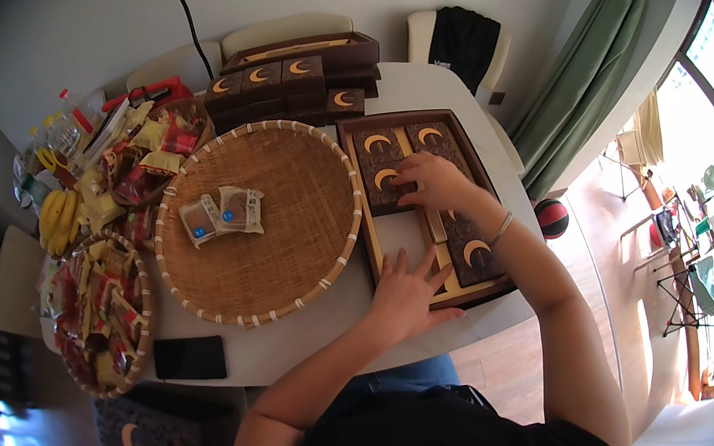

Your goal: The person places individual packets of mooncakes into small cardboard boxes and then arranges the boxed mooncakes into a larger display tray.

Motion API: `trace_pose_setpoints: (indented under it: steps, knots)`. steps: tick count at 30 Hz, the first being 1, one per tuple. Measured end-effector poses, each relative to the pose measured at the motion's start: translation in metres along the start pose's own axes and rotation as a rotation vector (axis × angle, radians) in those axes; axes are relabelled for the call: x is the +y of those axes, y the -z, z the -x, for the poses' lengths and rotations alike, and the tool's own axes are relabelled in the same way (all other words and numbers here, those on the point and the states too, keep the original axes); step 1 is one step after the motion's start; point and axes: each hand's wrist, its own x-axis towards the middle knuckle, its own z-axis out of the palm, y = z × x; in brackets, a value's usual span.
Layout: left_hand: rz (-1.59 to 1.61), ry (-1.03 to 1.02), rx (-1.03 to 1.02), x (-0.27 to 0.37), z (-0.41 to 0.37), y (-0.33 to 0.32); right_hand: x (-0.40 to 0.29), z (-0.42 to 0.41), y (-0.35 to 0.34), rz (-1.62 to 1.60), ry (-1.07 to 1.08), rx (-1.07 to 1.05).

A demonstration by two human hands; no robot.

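A maroon gift-box tray (471, 152) with gold-coloured inner walls lies on the table before me. Small dark boxes bearing a gold crescent fill its right column, partly covered by my right arm. In the left column sit a far crescent box (367, 142) and a nearer crescent box (375, 196). My right hand (438, 183) touches the nearer one with its fingertips, fingers apart. Below it, a pale compartment (399, 234) holds no box. My left hand (410, 295) rests fingers spread over the tray's front edge, holding nothing.
A round woven bamboo tray (292, 254) carries two wrapped pastries (222, 214). Left of it are a basket of wrapped snacks (105, 312), bananas (57, 218) and a black phone (190, 359). Stacked crescent boxes (263, 84) and more maroon trays (344, 53) stand at the back.
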Motion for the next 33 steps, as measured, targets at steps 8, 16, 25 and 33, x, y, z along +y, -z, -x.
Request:
trace_pose_setpoints:
  steps: [8,16,25,33]
  knots:
    - [0.023,-0.043,-0.001,0.000,0.008,0.008,0.016,-0.027,0.017,-0.189,-0.119,-0.153]
    - [-0.025,-0.203,0.301,-0.062,-0.011,0.157,0.076,-0.117,0.015,-0.260,-0.230,-0.013]
    - [-0.160,0.207,-0.007,-0.208,-0.096,0.152,0.114,-0.228,-0.048,0.123,-0.440,-0.276]
    - [-0.040,0.116,0.112,-0.225,-0.096,0.130,0.139,-0.231,-0.049,0.197,-0.358,-0.357]
